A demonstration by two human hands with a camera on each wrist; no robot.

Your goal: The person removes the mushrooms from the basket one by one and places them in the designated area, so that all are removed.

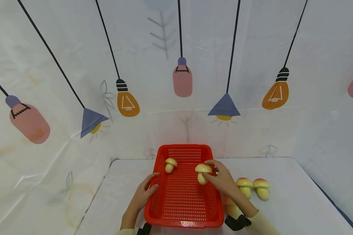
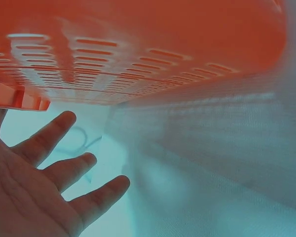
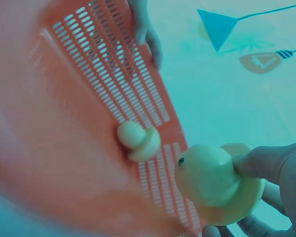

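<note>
A red plastic basket [image 1: 184,202] with slotted walls stands on the white table. One toy mushroom [image 1: 170,165] lies inside it, near the back left corner. Over the basket's right side, my right hand [image 1: 222,179] pinches a second toy mushroom [image 1: 203,173] between thumb and fingers. In the right wrist view that held mushroom [image 3: 212,182] shows its rounded stem toward the camera. My left hand [image 1: 141,195] is at the basket's left rim with its fingers spread. The left wrist view shows those fingers [image 2: 96,200] extended beside the basket's outer wall [image 2: 153,44].
Right of the basket, two toy mushrooms with reddish caps stand side by side, the nearer one [image 1: 244,187] and the outer one [image 1: 262,189]. Another mushroom [image 1: 232,210] is partly hidden under my right forearm. A lamp-printed cloth [image 1: 158,127] hangs behind the table.
</note>
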